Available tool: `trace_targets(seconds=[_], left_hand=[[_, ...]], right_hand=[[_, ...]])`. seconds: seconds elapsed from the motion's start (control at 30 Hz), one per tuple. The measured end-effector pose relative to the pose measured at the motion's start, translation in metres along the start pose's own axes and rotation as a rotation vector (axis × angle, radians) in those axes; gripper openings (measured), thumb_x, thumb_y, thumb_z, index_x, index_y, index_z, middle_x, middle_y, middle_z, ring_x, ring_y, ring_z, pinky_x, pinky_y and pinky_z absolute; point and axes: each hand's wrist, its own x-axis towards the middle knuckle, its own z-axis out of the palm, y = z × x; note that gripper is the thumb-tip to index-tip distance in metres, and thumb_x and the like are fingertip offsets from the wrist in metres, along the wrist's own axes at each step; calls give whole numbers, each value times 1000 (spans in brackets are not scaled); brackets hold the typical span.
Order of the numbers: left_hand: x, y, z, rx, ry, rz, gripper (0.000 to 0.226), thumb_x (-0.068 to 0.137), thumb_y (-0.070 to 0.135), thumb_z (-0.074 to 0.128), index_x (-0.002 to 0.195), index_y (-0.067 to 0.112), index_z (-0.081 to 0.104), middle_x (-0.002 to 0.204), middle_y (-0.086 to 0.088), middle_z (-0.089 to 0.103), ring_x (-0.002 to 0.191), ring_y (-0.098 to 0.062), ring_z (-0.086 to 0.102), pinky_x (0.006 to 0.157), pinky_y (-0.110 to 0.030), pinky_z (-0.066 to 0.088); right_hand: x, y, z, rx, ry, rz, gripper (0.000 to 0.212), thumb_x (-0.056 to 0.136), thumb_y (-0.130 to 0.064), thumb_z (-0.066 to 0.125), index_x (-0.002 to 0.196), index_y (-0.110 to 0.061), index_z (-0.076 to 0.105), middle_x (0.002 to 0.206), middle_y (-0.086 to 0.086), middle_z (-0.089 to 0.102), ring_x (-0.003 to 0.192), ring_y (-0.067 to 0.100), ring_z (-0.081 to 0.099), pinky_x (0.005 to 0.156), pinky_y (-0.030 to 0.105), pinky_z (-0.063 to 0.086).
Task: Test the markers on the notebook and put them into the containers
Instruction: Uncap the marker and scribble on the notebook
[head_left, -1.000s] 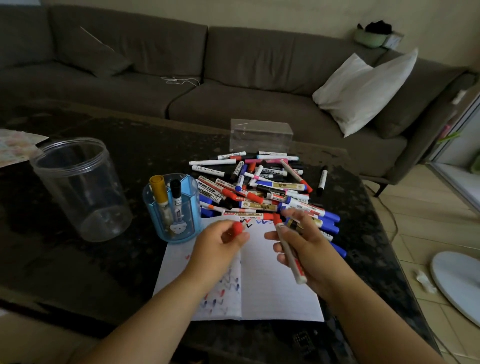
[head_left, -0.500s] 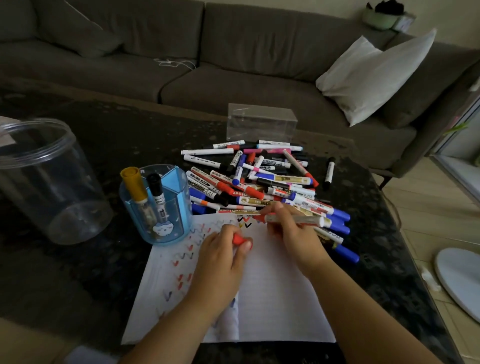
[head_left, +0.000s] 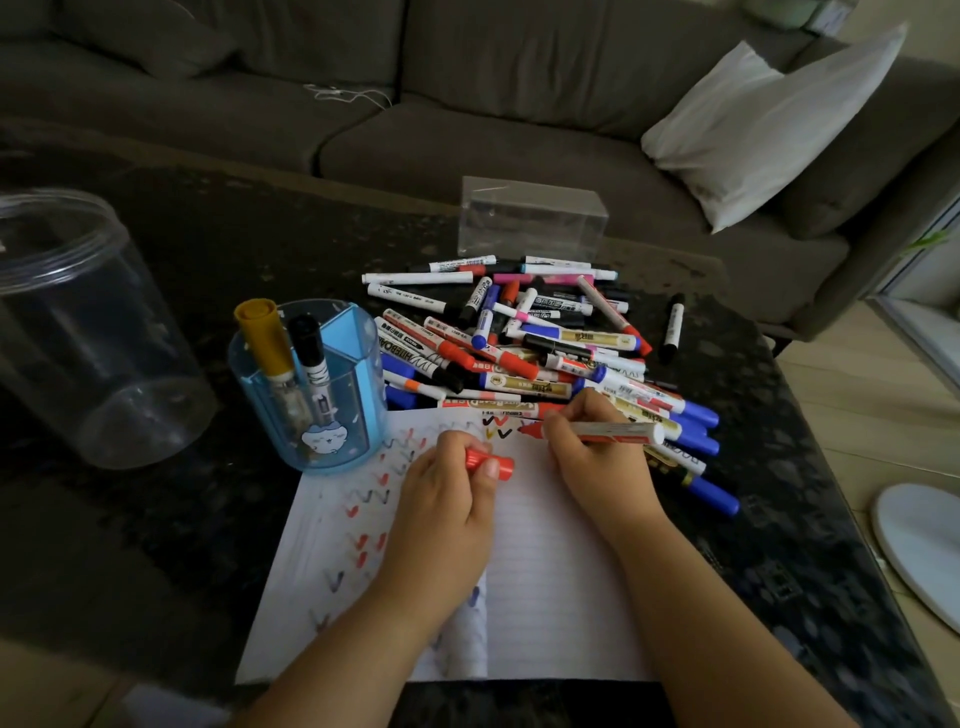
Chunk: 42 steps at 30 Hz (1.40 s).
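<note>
My right hand (head_left: 592, 457) grips an uncapped red marker (head_left: 597, 432), tip on the open notebook (head_left: 561, 571) at its top edge. My left hand (head_left: 447, 504) pinches the red cap (head_left: 488, 464) above the page, beside the blue pen holder (head_left: 332, 395).

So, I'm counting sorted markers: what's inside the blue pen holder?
Two markers stand inside the blue pen holder: a yellow-capped marker and a black-capped marker, caps up. Their lower ends blur behind the tinted wall, so anything lying at the bottom can't be seen.
</note>
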Motion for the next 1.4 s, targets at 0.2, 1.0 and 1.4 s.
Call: trace_targets(seconds=[0.2, 1.0, 1.4], left_hand=[[0, 1, 0, 13, -1, 6, 12, 94, 36, 36, 102, 29, 40, 111, 4, 53, 102, -8, 46, 67, -5, 33], [-1, 13, -10, -52, -25, -29, 5, 95, 30, 44, 91, 34, 44, 95, 10, 58, 90, -3, 53, 72, -12, 39], [-35, 84, -69, -885, -60, -436, 13, 86, 11, 60, 96, 15, 67, 84, 2, 73, 94, -18, 66, 91, -33, 49]], right_hand=[[3, 2, 1, -46, -24, -32, 24, 90, -20, 61, 81, -1, 52, 68, 18, 57, 54, 11, 47, 50, 23, 41], [-15, -19, -17, 195, 38, 189, 15, 91, -25, 59, 81, -15, 56, 60, -2, 51, 53, 9, 43, 56, 26, 42], [-99, -95, -64, 466, -69, -4, 34, 96, -10, 44, 63, -15, 51, 53, 7, 43, 49, 15, 33, 52, 30, 29]])
